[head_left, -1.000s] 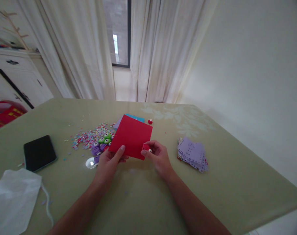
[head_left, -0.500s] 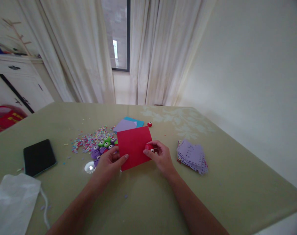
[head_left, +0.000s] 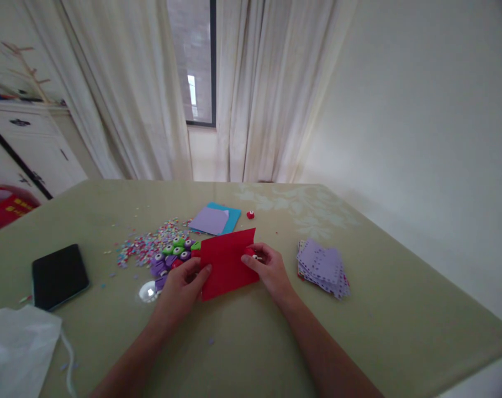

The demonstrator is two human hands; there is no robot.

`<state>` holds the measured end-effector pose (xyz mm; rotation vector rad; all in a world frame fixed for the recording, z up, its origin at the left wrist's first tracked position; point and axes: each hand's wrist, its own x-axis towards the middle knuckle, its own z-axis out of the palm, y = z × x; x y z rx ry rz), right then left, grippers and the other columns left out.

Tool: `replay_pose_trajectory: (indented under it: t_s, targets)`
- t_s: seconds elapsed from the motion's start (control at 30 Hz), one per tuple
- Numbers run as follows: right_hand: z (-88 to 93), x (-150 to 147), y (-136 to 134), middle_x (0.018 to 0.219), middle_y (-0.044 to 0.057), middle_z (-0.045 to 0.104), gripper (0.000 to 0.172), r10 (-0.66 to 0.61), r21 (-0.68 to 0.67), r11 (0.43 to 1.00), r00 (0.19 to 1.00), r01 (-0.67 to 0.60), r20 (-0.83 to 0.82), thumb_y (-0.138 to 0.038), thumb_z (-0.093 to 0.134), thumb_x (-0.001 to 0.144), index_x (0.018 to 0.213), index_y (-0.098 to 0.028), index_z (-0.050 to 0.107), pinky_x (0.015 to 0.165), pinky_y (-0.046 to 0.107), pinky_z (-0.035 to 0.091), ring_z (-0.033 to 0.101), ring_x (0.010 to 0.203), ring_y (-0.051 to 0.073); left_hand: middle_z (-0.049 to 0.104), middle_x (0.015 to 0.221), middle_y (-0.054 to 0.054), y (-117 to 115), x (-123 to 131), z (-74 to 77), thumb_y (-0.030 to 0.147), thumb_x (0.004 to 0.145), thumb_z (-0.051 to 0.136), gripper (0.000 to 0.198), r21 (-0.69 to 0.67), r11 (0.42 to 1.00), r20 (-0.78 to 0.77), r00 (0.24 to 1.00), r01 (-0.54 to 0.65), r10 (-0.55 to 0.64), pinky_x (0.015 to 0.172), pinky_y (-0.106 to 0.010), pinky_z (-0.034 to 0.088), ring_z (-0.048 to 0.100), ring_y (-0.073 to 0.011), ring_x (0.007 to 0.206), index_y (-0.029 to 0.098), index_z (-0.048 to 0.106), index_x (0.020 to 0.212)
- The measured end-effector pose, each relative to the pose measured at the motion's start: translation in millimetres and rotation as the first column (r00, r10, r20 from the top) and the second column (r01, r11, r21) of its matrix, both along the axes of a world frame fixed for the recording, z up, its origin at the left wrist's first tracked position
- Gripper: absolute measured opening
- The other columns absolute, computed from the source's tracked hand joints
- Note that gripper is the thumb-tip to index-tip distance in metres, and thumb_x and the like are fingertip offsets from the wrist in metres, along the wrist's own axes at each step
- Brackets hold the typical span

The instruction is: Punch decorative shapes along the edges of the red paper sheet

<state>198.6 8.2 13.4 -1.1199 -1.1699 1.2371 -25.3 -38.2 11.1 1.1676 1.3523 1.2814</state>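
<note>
A square sheet of red paper (head_left: 228,265) is held up in front of me above the table. My left hand (head_left: 184,281) pinches its left edge, thumb in front and fingers behind. At the right edge my right hand (head_left: 269,270) grips a small red paper punch (head_left: 252,254) with a round eye-like spot, set against the paper. Whether the punch is pressed down cannot be seen. Behind my left hand lies a cluster of purple, green and red punches (head_left: 179,249), partly hidden by the hand and the paper.
Purple and blue paper (head_left: 211,220) lies behind the red sheet, with another red punch (head_left: 251,214) beside it. Punched purple sheets (head_left: 322,265) are stacked at right. Colourful paper bits (head_left: 151,243) are scattered at left, near a dark tablet (head_left: 60,276) and a white bag (head_left: 22,348).
The red sheet has tipped to a flatter angle and sits slightly lower in view, uncovering more of the purple and blue paper. Both hands keep their hold. The camera view has shifted slightly.
</note>
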Motion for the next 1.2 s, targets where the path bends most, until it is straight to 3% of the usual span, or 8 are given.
replay_pose_trajectory:
  t_s: [0.13, 0.47, 0.57, 0.67, 1.03, 1.2]
  targets:
    - [-1.2, -0.4, 1.2, 0.090, 0.005, 0.080, 0.048, -0.042, -0.004, 0.999, 0.998, 0.042, -0.050, -0.049, 0.100, 0.061, 0.093, -0.021, 0.078, 0.074, 0.034, 0.054, 0.069, 0.078, 0.021, 0.057, 0.053, 0.006, 0.6, -2.1, -5.1, 0.058, 0.077, 0.084, 0.043, -0.036, 0.999, -0.024, 1.000, -0.007, 0.006, 0.041, -0.021, 0.035, 0.051, -0.0120, 0.043, 0.021, 0.063, 0.074]
    - [-1.9, 3.5, 4.4, 0.094, 0.005, 0.079, 0.046, -0.201, 0.016, 0.978, 0.967, 0.206, -0.158, -0.048, 0.098, 0.065, 0.098, -0.021, 0.080, 0.072, 0.032, 0.049, 0.064, 0.078, 0.018, 0.070, 0.057, 0.001, 2.9, 0.3, 5.1, 0.059, 0.072, 0.083, 0.044, -0.050, 0.997, 0.061, 0.996, -0.061, 0.064, 0.049, -0.028, 0.052, 0.067, -0.0207, 0.050, 0.023, 0.070, 0.095]
    - [-2.7, 1.9, 3.0, 0.096, 0.005, 0.079, 0.047, -0.185, -0.035, 0.983, 0.967, 0.182, -0.178, -0.048, 0.096, 0.069, 0.106, -0.023, 0.083, 0.066, 0.030, 0.045, 0.059, 0.072, 0.016, 0.071, 0.059, 0.002, 3.5, 0.8, 2.6, 0.059, 0.069, 0.085, 0.047, -0.064, 0.995, 0.077, 0.993, -0.081, 0.086, 0.049, -0.029, 0.055, 0.070, -0.0226, 0.051, 0.024, 0.066, 0.095]
    - [-3.6, 0.2, 2.1, 0.096, 0.004, 0.079, 0.047, -0.167, -0.040, 0.986, 0.965, 0.163, -0.202, -0.045, 0.095, 0.070, 0.110, -0.024, 0.084, 0.068, 0.031, 0.047, 0.059, 0.072, 0.016, 0.071, 0.060, 0.001, 3.9, 0.7, -0.5, 0.061, 0.068, 0.086, 0.051, -0.062, 0.994, 0.076, 0.992, -0.092, 0.097, 0.049, -0.030, 0.057, 0.070, -0.0220, 0.051, 0.023, 0.064, 0.094]
    - [-4.5, -1.3, 3.1, 0.091, 0.003, 0.079, 0.044, -0.204, -0.149, 0.976, 0.902, 0.158, -0.381, -0.046, 0.098, 0.065, 0.099, -0.022, 0.085, 0.071, 0.029, 0.053, 0.064, 0.073, 0.015, 0.071, 0.059, 0.002, 4.5, 3.5, 0.5, 0.062, 0.065, 0.086, 0.056, -0.068, 0.991, 0.098, 0.988, -0.114, 0.120, 0.048, -0.029, 0.057, 0.070, -0.0216, 0.051, 0.022, 0.063, 0.098]
    - [-3.5, -1.4, 2.6, 0.096, 0.005, 0.080, 0.046, -0.194, -0.138, 0.979, 0.894, 0.151, -0.403, -0.047, 0.099, 0.065, 0.101, -0.021, 0.084, 0.072, 0.029, 0.054, 0.065, 0.075, 0.016, 0.071, 0.059, 0.001, 3.2, 5.6, 5.5, 0.065, 0.063, 0.087, 0.057, -0.070, 0.991, 0.100, 0.988, -0.115, 0.122, 0.048, -0.030, 0.057, 0.070, -0.0220, 0.051, 0.023, 0.063, 0.093]
